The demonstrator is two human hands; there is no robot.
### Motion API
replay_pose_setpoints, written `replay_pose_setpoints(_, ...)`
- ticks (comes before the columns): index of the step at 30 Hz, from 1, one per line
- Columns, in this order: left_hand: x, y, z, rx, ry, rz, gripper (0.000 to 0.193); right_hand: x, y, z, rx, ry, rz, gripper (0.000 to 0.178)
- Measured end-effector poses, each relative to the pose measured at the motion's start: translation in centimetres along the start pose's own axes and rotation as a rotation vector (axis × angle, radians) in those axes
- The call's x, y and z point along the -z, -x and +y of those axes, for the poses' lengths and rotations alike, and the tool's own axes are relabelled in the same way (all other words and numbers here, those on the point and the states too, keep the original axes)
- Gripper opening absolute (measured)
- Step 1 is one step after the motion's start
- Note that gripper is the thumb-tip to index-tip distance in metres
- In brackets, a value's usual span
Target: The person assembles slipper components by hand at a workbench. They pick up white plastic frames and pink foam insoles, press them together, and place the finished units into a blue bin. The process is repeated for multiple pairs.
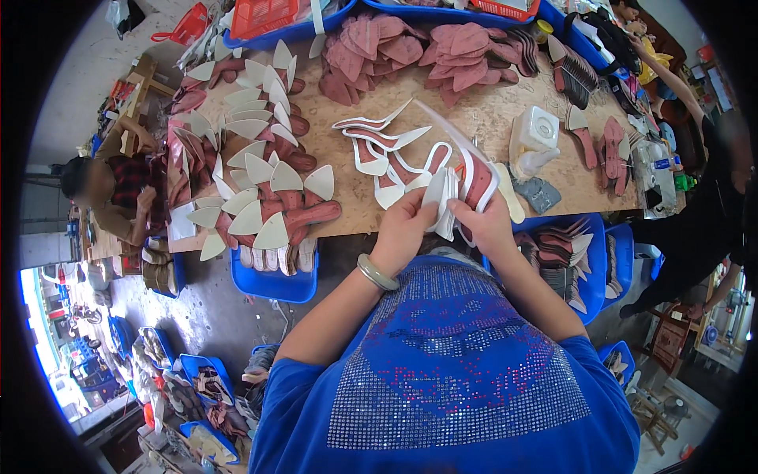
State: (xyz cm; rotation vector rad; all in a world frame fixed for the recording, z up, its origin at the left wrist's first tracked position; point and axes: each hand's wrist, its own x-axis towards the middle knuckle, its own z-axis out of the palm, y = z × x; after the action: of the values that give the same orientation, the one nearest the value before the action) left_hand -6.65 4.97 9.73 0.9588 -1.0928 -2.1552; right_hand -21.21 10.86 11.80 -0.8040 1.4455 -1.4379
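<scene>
Both my hands are close together at the front edge of the plywood table (347, 221). My left hand (403, 237) is closed on a small stack of white strips (444, 197), pinched between thumb and fingers. My right hand (488, 225) grips a reddish shoe insole with a white border (478, 178), its long tip pointing away from me. The two held things touch or overlap; exactly where is hidden by my fingers. Just beyond my hands lie several loose white-edged curved pieces (383, 141). A cream sole-shaped piece (509, 193) rests right of my right hand.
Reddish insoles with cream tips (272, 189) spread across the table's left. Reddish pieces are piled (371, 51) at the back. A plastic tub (538, 130) and grey cloth (538, 193) stand right. Blue bins (288, 288) flank me below the table edge. Other people (118, 186) are at both sides.
</scene>
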Motion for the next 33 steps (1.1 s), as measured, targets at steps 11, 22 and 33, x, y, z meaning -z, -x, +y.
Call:
replay_pose_setpoints(11, -1.0, -1.0, -1.6, -0.044, -0.245, 0.040, 0.028, 0.0, -0.7, 1.1, 0.120, 0.339, 0.028, 0.068)
replay_pose_setpoints(22, 2.2, -3.7, -3.0, 0.077, 0.177, 0.074, 0.029, 8.8, -0.5, 1.0, -0.045, -0.425, 0.135, 0.067)
replay_pose_setpoints(33, 3.1, -5.0, -3.6, 0.302, 1.025, -0.492, 0.027, 10.0, 1.1, -1.6, 0.093, -0.089, 0.264, 0.068)
